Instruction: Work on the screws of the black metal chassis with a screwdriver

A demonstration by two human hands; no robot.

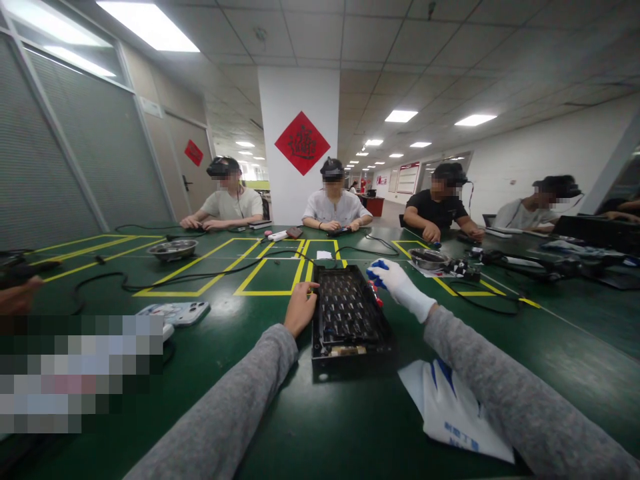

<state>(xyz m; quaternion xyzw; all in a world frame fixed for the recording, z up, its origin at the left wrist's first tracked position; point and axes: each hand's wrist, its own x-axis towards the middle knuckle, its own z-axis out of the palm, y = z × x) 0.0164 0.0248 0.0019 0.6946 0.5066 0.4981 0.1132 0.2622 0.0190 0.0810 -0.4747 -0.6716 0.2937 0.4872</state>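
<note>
A black rectangular case lies before me, its open top showing rows of small shiny metal parts. My left hand is bare and lies along the left wall of the case, fingers bent over the rim. On my right hand is a white glove with blue fingertips. It hovers past the far right edge of the case, fingers drawn together; whatever they hold, if anything, is hidden. Just below those fingertips, a red object shows beside the case, too small to name.
A white printed plastic bag lies under my right forearm. On the left are a phone and a metal bowl. Another metal bowl stands at right. Black cables cross the green table. Several people with headsets sit opposite.
</note>
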